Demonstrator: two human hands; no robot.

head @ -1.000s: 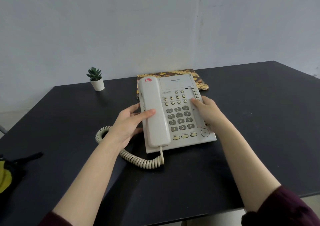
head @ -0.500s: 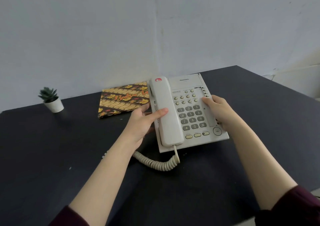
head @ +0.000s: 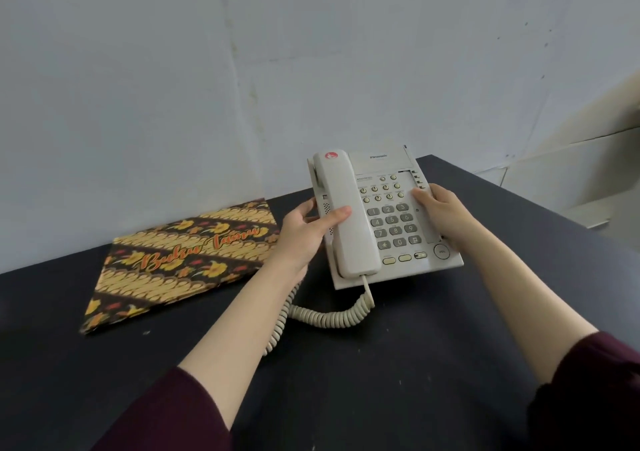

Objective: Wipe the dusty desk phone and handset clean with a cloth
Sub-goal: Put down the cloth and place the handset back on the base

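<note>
A cream desk phone point(head: 391, 223) sits on the black desk point(head: 381, 364), its front edge slightly raised. The handset point(head: 346, 236) lies in its cradle on the phone's left side, a red sticker at its top. My left hand point(head: 304, 232) grips the phone's left edge, thumb lying across the handset. My right hand point(head: 443, 215) grips the right edge, thumb on the panel beside the keypad. A coiled cord point(head: 325, 315) runs from the handset's lower end across the desk and under my left forearm. No cloth is in view.
A flat book with a yellow and black batik cover point(head: 183, 263) lies on the desk left of the phone, near the wall. The desk's right edge point(head: 540, 204) runs close behind my right hand. A pale wall stands right behind.
Both hands have carried the phone to the right, away from the batik book. The view has turned right, so the small potted plant has left the frame.
</note>
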